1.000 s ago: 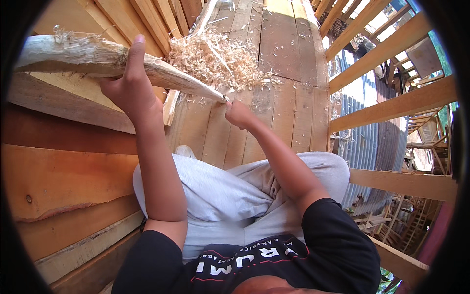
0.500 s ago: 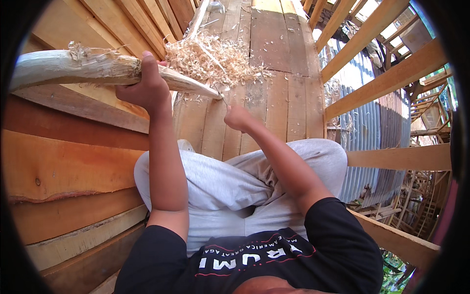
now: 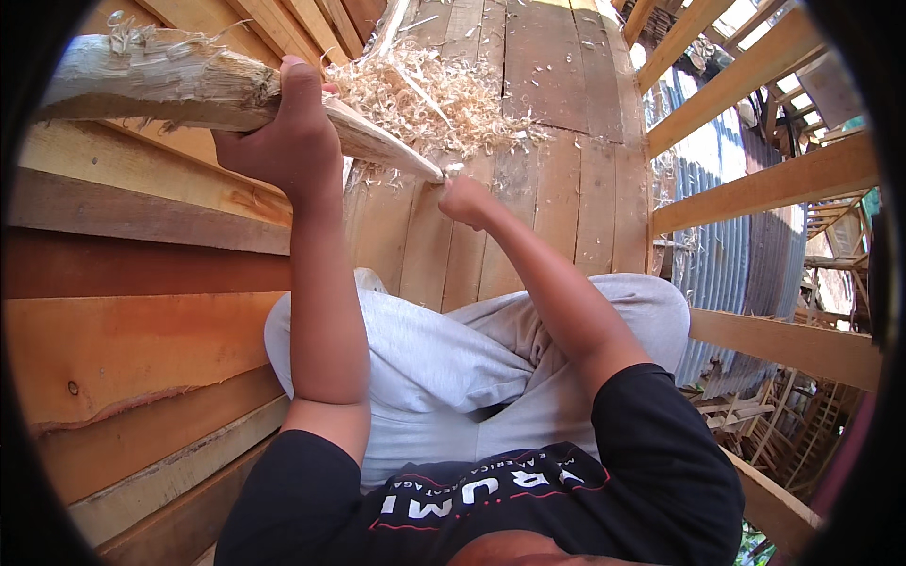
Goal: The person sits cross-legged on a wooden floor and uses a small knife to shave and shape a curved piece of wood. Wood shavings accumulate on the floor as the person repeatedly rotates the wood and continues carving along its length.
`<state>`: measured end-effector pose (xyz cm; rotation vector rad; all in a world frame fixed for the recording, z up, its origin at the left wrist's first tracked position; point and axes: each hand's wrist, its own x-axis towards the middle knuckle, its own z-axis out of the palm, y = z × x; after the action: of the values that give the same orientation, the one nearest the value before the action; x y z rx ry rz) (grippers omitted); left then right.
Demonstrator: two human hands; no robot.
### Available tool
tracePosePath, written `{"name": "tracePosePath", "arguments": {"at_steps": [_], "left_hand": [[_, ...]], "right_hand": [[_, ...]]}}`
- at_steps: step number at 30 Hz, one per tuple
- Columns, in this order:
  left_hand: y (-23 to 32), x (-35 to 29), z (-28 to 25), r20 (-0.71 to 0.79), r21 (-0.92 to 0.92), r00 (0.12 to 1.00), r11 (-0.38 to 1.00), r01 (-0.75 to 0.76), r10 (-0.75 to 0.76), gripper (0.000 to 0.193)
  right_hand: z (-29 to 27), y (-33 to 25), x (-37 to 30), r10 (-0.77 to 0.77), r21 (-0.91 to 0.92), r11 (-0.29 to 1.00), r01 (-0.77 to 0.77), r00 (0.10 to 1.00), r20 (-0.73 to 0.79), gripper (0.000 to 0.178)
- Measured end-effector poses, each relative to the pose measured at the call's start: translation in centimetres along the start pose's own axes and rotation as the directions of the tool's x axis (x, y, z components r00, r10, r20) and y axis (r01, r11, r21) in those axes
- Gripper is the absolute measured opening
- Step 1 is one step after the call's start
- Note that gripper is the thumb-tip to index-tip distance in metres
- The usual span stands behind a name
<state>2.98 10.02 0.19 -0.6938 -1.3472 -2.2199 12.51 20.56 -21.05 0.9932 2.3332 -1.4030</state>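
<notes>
My left hand is wrapped round a thick, pale, rough-hewn piece of wood, its thumb lying along the top. Past that hand the wood narrows to a thin tapered end, pointing right and toward me. At this tip my right hand is closed on what looks like a thin-bladed knife; its handle is hidden in the fist and hardly any blade shows. Frayed curls cling to the upper edge of the wood. Just beyond the tip, a heap of curly wood shavings lies on the plank floor.
Stacked boards line my left side. To the right runs a railing of wooden bars, with corrugated metal sheets beyond it. My crossed legs in grey trousers are below my hands.
The whole view has shifted a little. My right fist is now closer to the wood's tip, and the thin dark blade seen between them earlier hardly shows. My left hand keeps its hold.
</notes>
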Motion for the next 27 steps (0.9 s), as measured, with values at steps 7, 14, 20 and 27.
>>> {"name": "tracePosePath", "arguments": {"at_steps": [7,14,20,27], "left_hand": [[0.5,-0.1,-1.0,-0.035,0.003,0.999,1.000,0.020,-0.020,0.023],[0.3,-0.1,-1.1,-0.007,0.004,1.000,1.000,0.021,-0.021,0.019],[-0.1,0.1,-0.6,0.000,0.034,1.000,0.999,-0.023,0.023,0.021],[0.0,-0.1,-0.7,-0.043,0.037,0.998,0.999,-0.034,0.036,0.026]], "right_hand": [[-0.3,1.1,-3.2,0.023,-0.048,0.999,-0.021,0.999,0.037,0.048],[-0.1,1.0,-4.9,0.056,-0.092,0.995,-0.048,0.995,0.084,0.047],[0.3,1.4,-3.0,0.070,-0.057,0.996,-0.065,0.993,0.091,0.038],[-0.2,0.5,-0.7,0.070,-0.051,0.997,-0.065,0.992,0.104,0.042]]}}
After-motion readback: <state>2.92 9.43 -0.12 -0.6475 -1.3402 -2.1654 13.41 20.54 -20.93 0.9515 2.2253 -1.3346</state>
